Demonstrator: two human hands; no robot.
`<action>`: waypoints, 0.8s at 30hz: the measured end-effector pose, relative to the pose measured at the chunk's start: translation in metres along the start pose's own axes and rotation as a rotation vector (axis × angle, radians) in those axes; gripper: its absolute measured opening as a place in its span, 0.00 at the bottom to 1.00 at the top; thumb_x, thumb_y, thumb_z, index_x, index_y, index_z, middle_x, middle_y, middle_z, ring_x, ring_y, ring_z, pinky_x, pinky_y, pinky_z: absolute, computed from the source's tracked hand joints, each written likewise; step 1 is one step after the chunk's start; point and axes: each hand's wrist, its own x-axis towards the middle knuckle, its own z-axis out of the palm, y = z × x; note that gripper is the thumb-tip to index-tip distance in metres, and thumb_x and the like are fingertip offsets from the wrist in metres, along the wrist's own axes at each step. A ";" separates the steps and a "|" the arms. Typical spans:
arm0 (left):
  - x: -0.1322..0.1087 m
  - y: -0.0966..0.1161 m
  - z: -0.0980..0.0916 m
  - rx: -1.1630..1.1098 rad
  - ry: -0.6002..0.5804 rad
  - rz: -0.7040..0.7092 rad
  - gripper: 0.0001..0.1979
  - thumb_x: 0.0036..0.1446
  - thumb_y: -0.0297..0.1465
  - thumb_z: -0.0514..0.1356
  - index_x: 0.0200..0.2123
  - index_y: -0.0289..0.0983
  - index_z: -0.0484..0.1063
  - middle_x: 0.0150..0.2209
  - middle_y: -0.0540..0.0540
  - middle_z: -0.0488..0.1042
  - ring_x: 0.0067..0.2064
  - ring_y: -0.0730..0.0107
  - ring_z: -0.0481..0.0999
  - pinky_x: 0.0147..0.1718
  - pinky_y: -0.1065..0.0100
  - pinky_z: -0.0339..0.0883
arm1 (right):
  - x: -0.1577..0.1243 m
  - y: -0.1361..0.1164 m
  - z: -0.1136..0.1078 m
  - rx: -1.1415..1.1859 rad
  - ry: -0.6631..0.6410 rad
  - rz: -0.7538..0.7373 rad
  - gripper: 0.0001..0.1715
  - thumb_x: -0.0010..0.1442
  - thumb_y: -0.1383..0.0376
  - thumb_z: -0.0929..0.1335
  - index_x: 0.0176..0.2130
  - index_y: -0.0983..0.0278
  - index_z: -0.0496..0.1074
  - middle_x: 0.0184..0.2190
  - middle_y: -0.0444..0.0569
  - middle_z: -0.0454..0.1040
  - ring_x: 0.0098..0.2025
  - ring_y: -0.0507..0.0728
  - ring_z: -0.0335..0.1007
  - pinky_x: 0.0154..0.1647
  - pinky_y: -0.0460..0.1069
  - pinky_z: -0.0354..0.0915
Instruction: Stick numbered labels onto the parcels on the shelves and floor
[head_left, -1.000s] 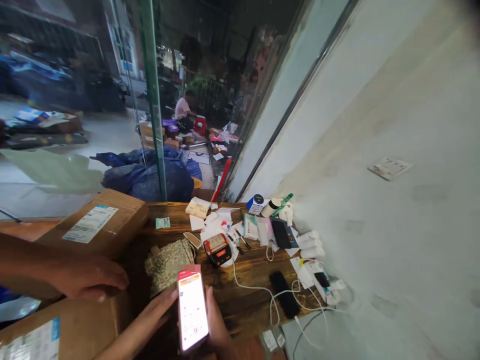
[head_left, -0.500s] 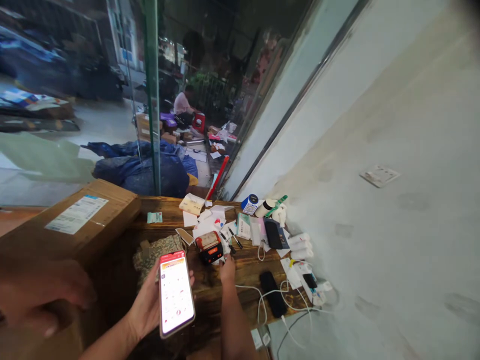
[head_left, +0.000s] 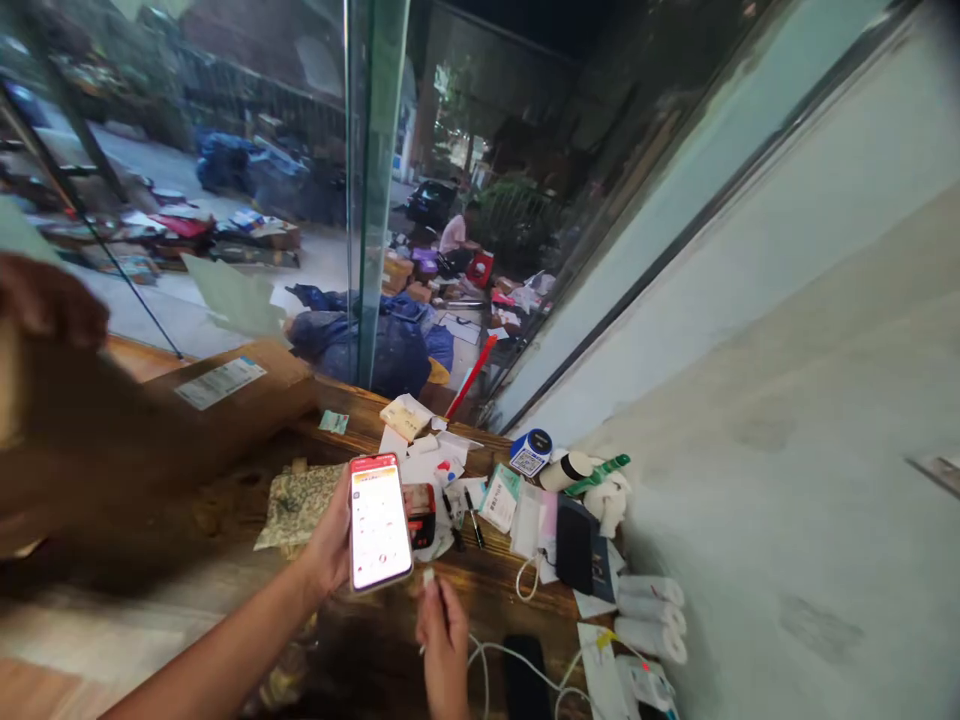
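My left hand (head_left: 330, 545) is wrapped round a red-edged smartphone (head_left: 379, 522) and holds it upright over the wooden counter (head_left: 480, 590), its screen lit and facing me. Just behind the phone sits a small black and orange label printer (head_left: 421, 512). My right hand (head_left: 442, 630) hovers low over the counter's front with its fingers pinched on a small white piece (head_left: 427, 577). I cannot make out what that piece is. A white cable (head_left: 487, 660) runs beside this hand.
Another person's hand (head_left: 45, 300) grips a blurred cardboard box (head_left: 82, 440) at the left, with a labelled box (head_left: 232, 390) behind it. Papers, pens, a dark wallet (head_left: 576, 545), paper rolls (head_left: 649, 610) and a patterned pouch (head_left: 296, 500) crowd the counter. Glass panes rise behind; a grey wall (head_left: 787, 450) stands to the right.
My right hand has drawn back from the printer toward me, pinching a small white piece. The phone has stayed in my left hand. The other person's hand has raised the box at the left.
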 end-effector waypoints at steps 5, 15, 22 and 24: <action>0.010 -0.010 0.017 -0.133 -0.128 0.031 0.35 0.58 0.57 0.44 0.33 0.31 0.74 0.28 0.37 0.80 0.29 0.52 0.80 0.32 0.53 0.74 | -0.017 -0.031 0.002 -0.101 -0.117 -0.024 0.30 0.51 0.39 0.66 0.23 0.62 0.71 0.17 0.43 0.64 0.20 0.52 0.57 0.18 0.45 0.54; 0.016 -0.020 0.020 -0.170 -0.173 0.039 0.36 0.58 0.57 0.43 0.33 0.30 0.74 0.29 0.34 0.80 0.29 0.51 0.80 0.30 0.53 0.74 | 0.000 -0.058 0.005 -0.101 -0.242 -0.046 0.31 0.51 0.39 0.65 0.22 0.63 0.70 0.13 0.39 0.57 0.17 0.49 0.49 0.15 0.45 0.46; 0.027 -0.039 0.016 -0.063 0.015 0.179 0.30 0.59 0.54 0.47 0.35 0.31 0.72 0.27 0.38 0.79 0.24 0.57 0.79 0.24 0.60 0.73 | -0.001 -0.047 0.012 0.004 -0.194 0.237 0.38 0.37 0.30 0.65 0.19 0.62 0.64 0.09 0.34 0.47 0.13 0.45 0.39 0.14 0.44 0.38; 0.032 -0.049 0.008 -0.017 0.086 0.167 0.28 0.60 0.51 0.49 0.36 0.30 0.72 0.27 0.38 0.79 0.23 0.60 0.78 0.24 0.63 0.73 | -0.003 -0.036 0.011 0.021 -0.143 0.295 0.40 0.31 0.29 0.66 0.18 0.62 0.63 0.10 0.35 0.51 0.13 0.45 0.41 0.14 0.43 0.39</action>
